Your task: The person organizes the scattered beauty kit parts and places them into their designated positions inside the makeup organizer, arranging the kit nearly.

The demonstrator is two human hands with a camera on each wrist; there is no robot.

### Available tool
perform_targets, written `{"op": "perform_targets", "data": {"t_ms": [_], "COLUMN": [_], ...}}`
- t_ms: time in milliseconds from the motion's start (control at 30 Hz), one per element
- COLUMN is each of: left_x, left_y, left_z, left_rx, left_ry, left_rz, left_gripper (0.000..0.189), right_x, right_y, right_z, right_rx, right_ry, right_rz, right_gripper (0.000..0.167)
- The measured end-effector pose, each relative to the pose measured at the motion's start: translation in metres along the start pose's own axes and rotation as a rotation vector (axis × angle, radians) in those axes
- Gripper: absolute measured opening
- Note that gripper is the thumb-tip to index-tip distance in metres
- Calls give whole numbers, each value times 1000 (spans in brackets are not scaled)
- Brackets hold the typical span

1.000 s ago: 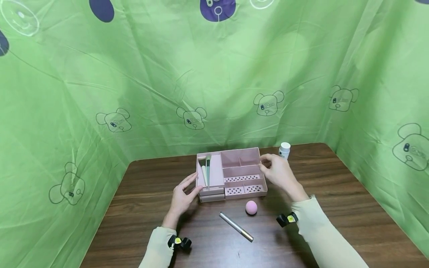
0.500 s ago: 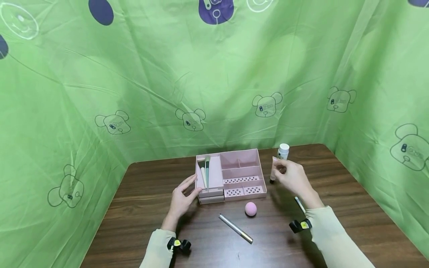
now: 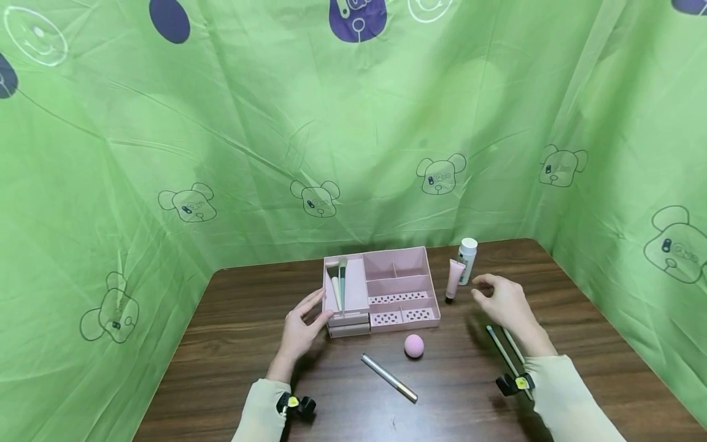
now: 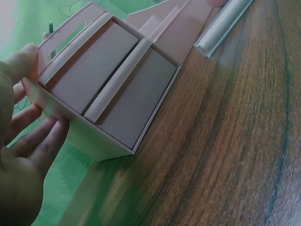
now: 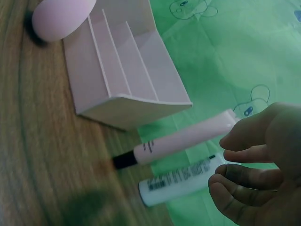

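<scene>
A pink makeup organizer (image 3: 397, 283) stands on the table, with drawers at its left front. My left hand (image 3: 300, 328) rests on its left corner, the thumb at the front edge and the fingers (image 4: 47, 141) along the side wall. Two makeup brushes (image 3: 342, 285) lie in its left top section. Right of the organizer, a pink squeeze tube (image 3: 455, 279) stands upright on its black cap, beside a white bottle (image 3: 467, 261). My right hand (image 3: 508, 304), fingers loosely bent and holding nothing, hovers right of both, apart from the tube in the right wrist view.
A pink makeup sponge ball (image 3: 414, 345) and a silver pen-like tube (image 3: 389, 377) lie in front of the organizer. Two thin green sticks (image 3: 504, 350) lie partly under my right wrist. A green curtain (image 3: 375, 141) hangs behind the table.
My right hand has moved from the organizer's right edge to the tube, then away rightward, leaving the tube standing. The left hand has stayed on the organizer.
</scene>
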State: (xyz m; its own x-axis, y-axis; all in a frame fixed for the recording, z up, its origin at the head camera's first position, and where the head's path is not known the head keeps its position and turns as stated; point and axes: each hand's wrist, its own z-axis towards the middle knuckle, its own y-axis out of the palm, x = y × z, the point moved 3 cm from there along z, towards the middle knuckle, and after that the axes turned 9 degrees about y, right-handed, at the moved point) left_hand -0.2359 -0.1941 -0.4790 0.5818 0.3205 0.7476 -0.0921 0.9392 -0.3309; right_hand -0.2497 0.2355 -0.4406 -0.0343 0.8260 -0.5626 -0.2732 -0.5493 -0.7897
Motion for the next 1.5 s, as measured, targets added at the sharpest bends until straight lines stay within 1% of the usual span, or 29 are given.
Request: {"op": "perform_targets", "data": {"t_ms": [133, 367, 433, 567, 833, 1133, 1267, 1367, 1500], "left_x": [0, 0, 0, -1, 0, -4, -5, -5, -5], "left_y": [0, 0, 0, 0, -2, 2, 1, 0, 1], "left_z": [0, 0, 0, -1, -1, -2, 1, 2, 0], "left_rx": [5, 7, 8, 8, 5, -15, 1, 3, -4], "left_ry": [-7, 10, 9, 11, 6, -19, -1, 13, 2], "left_rz": [3, 21, 12, 3, 8, -79, -76, -48, -31], "left_gripper": [47, 47, 47, 47, 47, 48, 47, 47, 48], "right_x": [10, 25, 30, 40, 54, 79, 86, 90, 96], "right_y": [-2, -7, -7, -7, -8, -18, -19, -17, -16], "right_z": [-5, -9, -9, -11, -19, -25, -27, -28, -33], "right_rx": [2, 25, 24, 8, -69, -97, -127, -153, -162], "right_ry": [10, 14, 20, 41, 107, 136, 155, 164, 169], "right_rz": [-10, -30, -37, -52, -89, -143, -161, -177, -192], "right_gripper": [20, 20, 20, 23, 28, 31, 32, 30, 27]}}
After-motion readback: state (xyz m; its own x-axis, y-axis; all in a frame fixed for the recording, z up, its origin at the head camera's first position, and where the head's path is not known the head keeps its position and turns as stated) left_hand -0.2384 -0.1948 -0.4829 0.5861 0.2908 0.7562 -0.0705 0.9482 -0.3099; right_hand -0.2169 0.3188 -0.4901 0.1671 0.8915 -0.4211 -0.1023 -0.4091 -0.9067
